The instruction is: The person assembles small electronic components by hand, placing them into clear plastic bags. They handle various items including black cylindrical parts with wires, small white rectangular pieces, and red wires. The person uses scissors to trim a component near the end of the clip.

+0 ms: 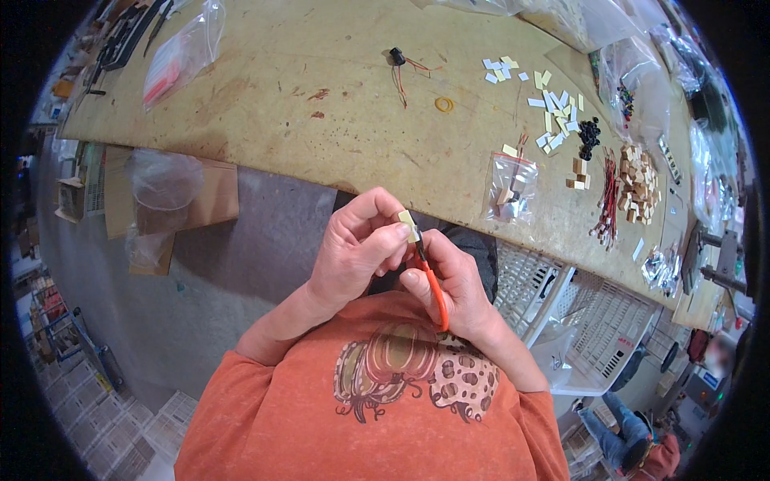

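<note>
My left hand [357, 244] pinches a small pale yellow rectangular pad [407, 225] between thumb and fingers, just off the bench's near edge. Close beside it, my right hand [455, 276] is closed round an orange-handled hand tool [436, 290]. The tool's dark narrow tip meets the pad; whether it is scissors or pliers I cannot tell. On the bench to the right lie loose white and pale yellow pads [555, 108] like the one in my fingers. A clear zip bag [511, 188] with small parts inside rests near the edge.
The worn tan bench [265, 96] also carries wooden blocks [639, 184], red and black wires [607, 200], black round parts [589, 136], a yellow ring [443, 104] and a wired black part [397, 57]. White plastic crates [597, 321] stand below right. Another person [622, 437] is at lower right.
</note>
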Demonstrator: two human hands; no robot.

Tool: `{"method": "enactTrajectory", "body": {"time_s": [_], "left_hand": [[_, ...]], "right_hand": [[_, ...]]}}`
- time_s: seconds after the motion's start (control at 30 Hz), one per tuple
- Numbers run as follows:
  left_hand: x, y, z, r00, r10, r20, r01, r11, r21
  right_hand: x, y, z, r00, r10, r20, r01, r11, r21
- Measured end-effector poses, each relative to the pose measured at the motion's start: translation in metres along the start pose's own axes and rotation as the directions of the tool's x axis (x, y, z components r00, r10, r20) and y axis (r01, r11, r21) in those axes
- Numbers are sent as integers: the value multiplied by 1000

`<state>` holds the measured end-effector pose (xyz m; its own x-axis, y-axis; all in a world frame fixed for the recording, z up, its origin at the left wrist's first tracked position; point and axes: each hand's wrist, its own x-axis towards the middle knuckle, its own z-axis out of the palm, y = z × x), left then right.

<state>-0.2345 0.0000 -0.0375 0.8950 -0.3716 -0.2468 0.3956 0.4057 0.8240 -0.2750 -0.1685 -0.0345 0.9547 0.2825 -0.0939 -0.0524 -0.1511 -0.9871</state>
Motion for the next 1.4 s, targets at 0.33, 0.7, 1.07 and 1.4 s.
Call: {"method": "enactTrajectory", "body": {"time_s": [0.33, 0.7, 1.07, 1.4], "left_hand": [[3, 1, -4, 999, -31, 26, 35, 980, -195], [3, -1, -4, 997, 70, -25, -71, 997, -33], [-6, 40, -9, 947, 274, -168, -255, 958, 127], [-18, 52, -37, 883, 380, -274, -361, 925, 121]], "right_hand": [[1, -6, -10, 986, 97, 136, -97, 995, -3], [0, -6, -10, 994, 107, -35, -109, 993, -50], [51, -54, -14, 983, -179, -41, 113, 764, -636], [156, -31, 43, 881, -460, 113, 253, 254, -934]]}}
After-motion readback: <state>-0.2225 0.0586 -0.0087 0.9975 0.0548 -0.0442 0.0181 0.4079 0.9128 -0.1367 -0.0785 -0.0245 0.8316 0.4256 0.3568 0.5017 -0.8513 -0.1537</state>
